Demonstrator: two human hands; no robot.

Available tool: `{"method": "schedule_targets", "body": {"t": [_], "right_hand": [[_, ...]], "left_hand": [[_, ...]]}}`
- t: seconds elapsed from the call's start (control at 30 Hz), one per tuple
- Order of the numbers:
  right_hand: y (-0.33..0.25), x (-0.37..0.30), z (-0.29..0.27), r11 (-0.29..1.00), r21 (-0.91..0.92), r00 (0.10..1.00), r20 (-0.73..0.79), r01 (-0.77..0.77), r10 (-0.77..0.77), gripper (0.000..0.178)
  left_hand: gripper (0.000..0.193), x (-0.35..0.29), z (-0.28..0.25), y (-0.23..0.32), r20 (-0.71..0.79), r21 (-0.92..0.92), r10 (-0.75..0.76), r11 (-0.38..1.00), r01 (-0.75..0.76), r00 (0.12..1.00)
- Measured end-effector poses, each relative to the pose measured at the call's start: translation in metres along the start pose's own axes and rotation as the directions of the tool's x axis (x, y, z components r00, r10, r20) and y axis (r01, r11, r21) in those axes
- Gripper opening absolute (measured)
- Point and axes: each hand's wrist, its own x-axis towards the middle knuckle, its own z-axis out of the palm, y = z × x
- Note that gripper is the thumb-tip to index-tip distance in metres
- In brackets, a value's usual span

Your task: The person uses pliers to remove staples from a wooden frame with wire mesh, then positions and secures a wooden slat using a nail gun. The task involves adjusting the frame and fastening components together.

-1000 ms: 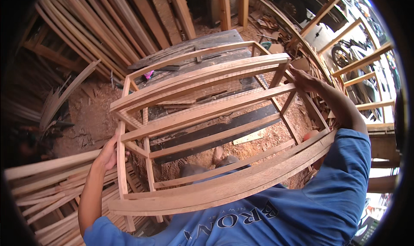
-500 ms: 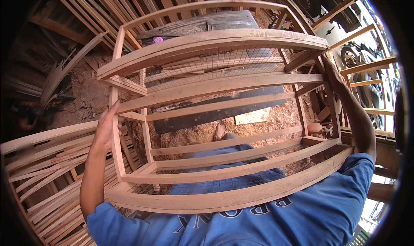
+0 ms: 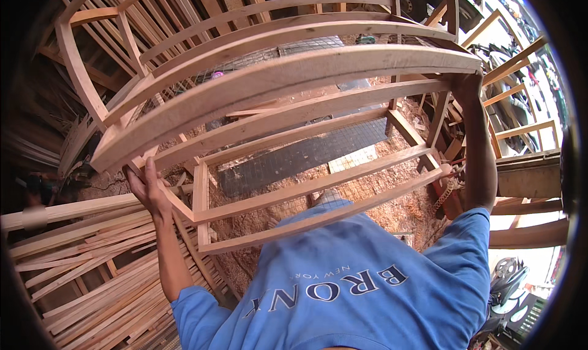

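Strips of pale wood (image 3: 92,270) lie stacked below and to the left of the left fingers (image 3: 150,167). Left hand (image 3: 150,194): its digits are parted about a corner of the wooden frame (image 3: 294,74), pinching the timber near the end of the broad rail; whether every tip presses is not shown. Spanning from these fingers to those of the opposite side, the frame hangs raised and tilted, with slats above and below the level of both grips. Fine wire mesh (image 3: 252,60) fills part of it, beyond the left fingers. Between the two sets of fingers, through the lower slats, a dark board (image 3: 288,163) lies over sawdust (image 3: 245,233); a blue shirt (image 3: 343,264) shows nearer the body. Right hand (image 3: 467,89): it bears against the rail's far end; its fingers are in shade behind timber, so their closure cannot be told. Farther right of them stand pale bars (image 3: 520,129).

For good handling, the load is probably best borne at the jointed corners rather than on thin slats, both hands moving at one pace, fingertips clear of mesh edges, and the left end kept off the stacked strips.
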Motion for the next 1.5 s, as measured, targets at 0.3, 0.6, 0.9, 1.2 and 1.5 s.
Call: {"method": "schedule_targets", "body": {"t": [0.3,0.6,0.9,1.2,1.5], "right_hand": [[0.101,-0.005,0.036,0.997,0.036,0.957,-0.285,0.066,-0.053,0.055],[0.151,-0.025,0.08,0.967,0.254,0.902,-0.423,0.025,0.088,0.048],[0.17,-0.049,0.072,0.932,0.362,0.885,-0.43,-0.013,0.179,0.043],[0.19,-0.151,0.138,0.862,0.484,0.739,-0.525,-0.149,0.422,0.04],[0.113,-0.321,0.294,0.836,-0.448,0.714,0.693,0.317,0.101,0.063]], "left_hand": [[0.051,-0.021,0.01,-0.17,-0.141,0.065,0.277,0.961,-0.271,0.95],[0.056,-0.068,0.022,-0.283,-0.22,-0.202,-0.263,0.954,0.22,0.939],[0.057,-0.094,0.023,-0.313,-0.359,-0.309,-0.386,0.908,0.282,0.85],[0.053,-0.117,0.05,-0.323,-0.521,-0.082,-0.29,0.953,0.291,0.803],[0.051,-0.23,0.135,-0.238,0.504,0.494,-0.011,0.824,-0.277,0.864]]}}
